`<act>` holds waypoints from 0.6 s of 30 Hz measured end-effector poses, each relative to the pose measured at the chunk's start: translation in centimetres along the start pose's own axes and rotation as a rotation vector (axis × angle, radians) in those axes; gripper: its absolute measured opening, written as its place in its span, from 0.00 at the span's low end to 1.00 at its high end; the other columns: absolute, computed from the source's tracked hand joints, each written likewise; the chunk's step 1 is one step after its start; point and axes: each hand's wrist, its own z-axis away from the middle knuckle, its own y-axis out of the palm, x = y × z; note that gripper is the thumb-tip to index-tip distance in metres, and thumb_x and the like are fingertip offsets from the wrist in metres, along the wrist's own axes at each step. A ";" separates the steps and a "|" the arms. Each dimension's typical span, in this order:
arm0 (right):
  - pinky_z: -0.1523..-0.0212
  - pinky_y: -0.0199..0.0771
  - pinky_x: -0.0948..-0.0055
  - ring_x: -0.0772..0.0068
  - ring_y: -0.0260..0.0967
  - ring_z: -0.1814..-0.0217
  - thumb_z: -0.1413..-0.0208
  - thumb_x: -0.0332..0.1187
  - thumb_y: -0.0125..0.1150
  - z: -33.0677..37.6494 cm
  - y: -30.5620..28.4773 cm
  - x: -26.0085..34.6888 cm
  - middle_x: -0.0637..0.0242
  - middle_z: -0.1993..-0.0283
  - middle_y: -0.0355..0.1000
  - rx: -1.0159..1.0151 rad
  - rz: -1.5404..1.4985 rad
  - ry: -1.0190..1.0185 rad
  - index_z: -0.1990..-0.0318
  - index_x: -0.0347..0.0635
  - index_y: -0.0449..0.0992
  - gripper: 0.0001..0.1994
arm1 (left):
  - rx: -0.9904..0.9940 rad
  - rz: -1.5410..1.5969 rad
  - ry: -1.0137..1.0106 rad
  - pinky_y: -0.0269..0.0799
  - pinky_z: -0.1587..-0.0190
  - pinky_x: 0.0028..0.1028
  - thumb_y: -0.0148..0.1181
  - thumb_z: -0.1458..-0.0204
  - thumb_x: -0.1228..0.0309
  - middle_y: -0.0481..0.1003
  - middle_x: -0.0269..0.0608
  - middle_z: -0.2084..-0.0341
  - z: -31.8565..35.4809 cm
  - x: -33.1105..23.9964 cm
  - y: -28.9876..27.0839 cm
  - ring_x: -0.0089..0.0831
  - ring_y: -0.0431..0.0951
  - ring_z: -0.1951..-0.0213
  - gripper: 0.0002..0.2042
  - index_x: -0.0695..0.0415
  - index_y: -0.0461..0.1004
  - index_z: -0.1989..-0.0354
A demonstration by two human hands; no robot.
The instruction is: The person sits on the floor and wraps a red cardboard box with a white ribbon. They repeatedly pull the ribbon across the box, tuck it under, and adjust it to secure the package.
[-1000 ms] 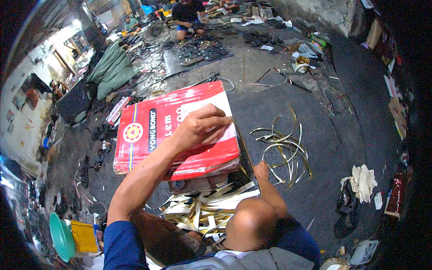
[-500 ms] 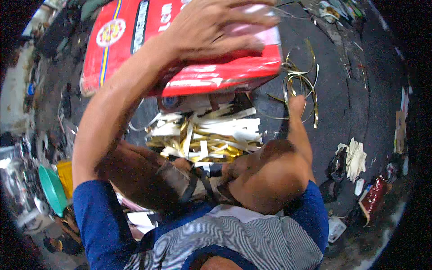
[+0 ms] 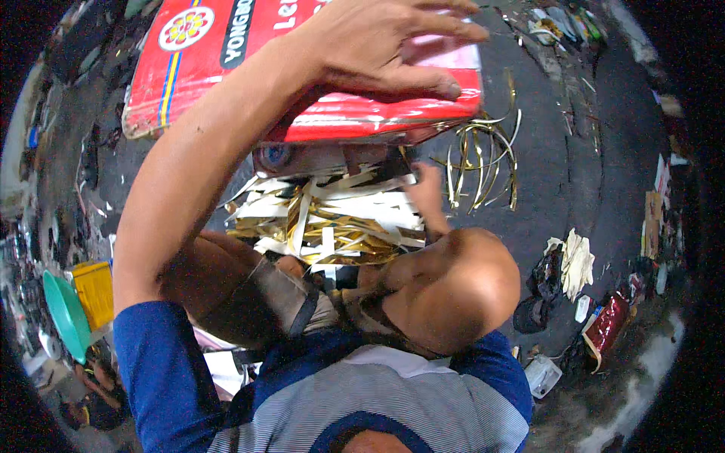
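Observation:
A large red box (image 3: 249,98) with blue and yellow stripes and a round emblem stands in front of me. My left hand (image 3: 385,57) lies across its right part, fingers stretched out and spread over a pink-white patch, thumb along the near edge. Below the box a pile of white and gold strips (image 3: 332,219) lies between my legs. At the pile's right end is my right hand (image 3: 428,185), close to the box's lower edge; its fingers are partly hidden and blurred. Curled gold and white strips (image 3: 483,166) lie on the dark floor to its right.
A teal basin (image 3: 66,317) and a yellow container (image 3: 94,294) stand at the left. To the right lie a cream cloth or glove (image 3: 576,264), a dark red shiny packet (image 3: 606,325) and a clear plastic container (image 3: 542,375). Scattered scraps edge the dark floor (image 3: 559,181).
My right hand has moved left from the curled strips to the pile's right end beside the box, leaving the curls on the floor. My left hand stays on the box.

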 end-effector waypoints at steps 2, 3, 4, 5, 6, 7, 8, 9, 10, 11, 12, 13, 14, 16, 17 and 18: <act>0.41 0.72 0.58 0.50 0.73 0.47 0.51 0.40 0.77 2.3 4.9 -0.5 0.50 0.47 0.73 -0.052 -0.137 -0.054 0.42 0.37 0.74 0.30 | 0.040 0.038 0.022 0.63 0.31 0.49 0.63 0.45 0.41 0.67 0.60 0.33 -1.2 -0.3 0.2 0.56 0.68 0.34 0.39 0.59 0.70 0.32; 0.41 0.72 0.58 0.51 0.73 0.46 0.49 0.38 0.76 1.9 5.3 0.8 0.51 0.46 0.73 0.061 -0.169 -0.035 0.41 0.36 0.73 0.29 | -0.022 -0.012 -0.008 0.66 0.34 0.46 0.64 0.44 0.46 0.71 0.53 0.36 -0.4 -0.9 0.2 0.52 0.71 0.37 0.33 0.56 0.74 0.36; 0.41 0.72 0.58 0.52 0.72 0.45 0.47 0.36 0.74 1.8 5.2 1.3 0.51 0.46 0.73 0.154 -0.189 0.004 0.40 0.36 0.72 0.28 | -0.089 -0.047 -0.019 0.70 0.37 0.43 0.65 0.44 0.50 0.75 0.46 0.40 -0.6 -2.0 0.4 0.47 0.75 0.40 0.26 0.53 0.78 0.40; 0.42 0.73 0.59 0.54 0.72 0.44 0.46 0.34 0.72 1.5 4.2 3.2 0.52 0.45 0.74 0.296 -0.257 0.116 0.40 0.36 0.71 0.27 | 0.004 0.000 -0.081 0.69 0.35 0.45 0.67 0.44 0.53 0.71 0.46 0.34 -0.4 -3.6 -0.7 0.50 0.71 0.36 0.31 0.52 0.72 0.34; 0.42 0.73 0.59 0.56 0.72 0.43 0.44 0.32 0.71 1.5 3.0 3.2 0.53 0.45 0.74 0.415 -0.318 0.248 0.40 0.35 0.71 0.26 | -0.014 0.069 -0.107 0.71 0.36 0.43 0.69 0.46 0.58 0.72 0.48 0.37 -0.8 -5.6 -0.6 0.49 0.73 0.37 0.30 0.55 0.73 0.35; 0.43 0.73 0.61 0.64 0.71 0.44 0.43 0.25 0.66 2.2 2.6 -0.9 0.59 0.46 0.74 0.447 -0.915 0.080 0.40 0.35 0.72 0.22 | -0.027 0.152 -0.098 0.72 0.37 0.43 0.71 0.47 0.61 0.72 0.50 0.38 -2.0 -7.8 -0.1 0.49 0.73 0.38 0.31 0.56 0.72 0.35; 0.42 0.73 0.61 0.64 0.71 0.42 0.46 0.25 0.68 0.6 -0.4 2.9 0.59 0.45 0.74 0.601 -0.820 0.105 0.40 0.35 0.72 0.25 | -0.020 0.180 -0.166 0.73 0.38 0.42 0.73 0.49 0.64 0.73 0.51 0.40 -0.7 -9.4 -0.5 0.50 0.74 0.39 0.31 0.57 0.72 0.35; 0.40 0.72 0.61 0.64 0.70 0.40 0.49 0.25 0.70 -0.9 -5.6 8.3 0.58 0.44 0.74 0.739 -0.727 0.134 0.39 0.34 0.72 0.27 | -0.013 0.211 -0.227 0.73 0.38 0.42 0.75 0.52 0.65 0.73 0.52 0.41 0.4 -10.6 -0.6 0.50 0.74 0.39 0.34 0.58 0.71 0.35; 0.39 0.72 0.61 0.65 0.70 0.39 0.51 0.26 0.71 -1.7 -11.8 12.8 0.58 0.43 0.74 0.808 -0.625 0.142 0.39 0.34 0.72 0.30 | -0.014 0.261 -0.265 0.73 0.39 0.42 0.77 0.55 0.67 0.72 0.53 0.41 0.7 -11.9 -0.6 0.51 0.74 0.40 0.37 0.60 0.70 0.34; 0.38 0.71 0.61 0.65 0.69 0.37 0.54 0.26 0.73 -2.5 -17.3 16.6 0.57 0.42 0.74 0.822 -0.556 0.109 0.38 0.34 0.72 0.32 | -0.002 0.257 -0.277 0.72 0.38 0.43 0.80 0.61 0.66 0.69 0.53 0.39 0.6 -12.7 0.0 0.51 0.72 0.40 0.44 0.60 0.65 0.31; 0.36 0.71 0.61 0.66 0.69 0.35 0.57 0.26 0.75 -2.9 -22.6 20.1 0.57 0.41 0.75 0.832 -0.483 0.107 0.37 0.33 0.71 0.34 | 0.016 0.269 -0.295 0.71 0.37 0.43 0.82 0.65 0.64 0.67 0.54 0.38 0.1 -13.7 -0.1 0.52 0.70 0.38 0.50 0.59 0.61 0.29; 0.44 0.74 0.62 0.67 0.73 0.47 0.53 0.31 0.73 -3.0 -24.3 20.4 0.58 0.52 0.78 0.682 -0.547 -0.087 0.48 0.35 0.76 0.23 | -0.015 0.276 -0.323 0.71 0.37 0.44 0.81 0.64 0.67 0.67 0.54 0.38 -0.4 -14.7 0.0 0.52 0.69 0.37 0.50 0.59 0.60 0.28; 0.52 0.78 0.63 0.68 0.78 0.58 0.50 0.36 0.71 -3.2 -26.1 20.7 0.59 0.62 0.81 0.521 -0.582 -0.275 0.59 0.38 0.81 0.14 | -0.046 0.289 -0.354 0.71 0.36 0.44 0.80 0.64 0.70 0.67 0.54 0.38 -0.7 -15.4 0.2 0.52 0.69 0.37 0.50 0.59 0.59 0.28; 0.55 0.77 0.68 0.75 0.76 0.58 0.51 0.29 0.70 -4.1 -30.6 25.1 0.61 0.63 0.80 0.340 -0.462 -0.310 0.59 0.37 0.79 0.12 | -0.114 0.291 -0.442 0.73 0.38 0.41 0.75 0.60 0.76 0.67 0.54 0.39 -0.7 -15.8 0.1 0.49 0.70 0.38 0.47 0.58 0.58 0.27; 0.56 0.77 0.69 0.76 0.75 0.59 0.52 0.29 0.71 -4.6 -31.1 25.7 0.64 0.63 0.79 0.272 -0.502 -0.415 0.59 0.37 0.78 0.13 | -0.147 0.291 -0.484 0.74 0.39 0.39 0.73 0.59 0.79 0.67 0.54 0.39 -0.6 -15.9 -0.1 0.47 0.71 0.38 0.46 0.58 0.58 0.27; 0.58 0.76 0.70 0.77 0.74 0.59 0.53 0.28 0.71 -5.0 -31.4 26.2 0.66 0.63 0.78 0.205 -0.542 -0.522 0.58 0.38 0.77 0.14 | -0.196 0.340 -0.523 0.75 0.41 0.37 0.70 0.58 0.81 0.68 0.53 0.40 -0.5 -15.8 -0.6 0.43 0.73 0.40 0.43 0.58 0.60 0.29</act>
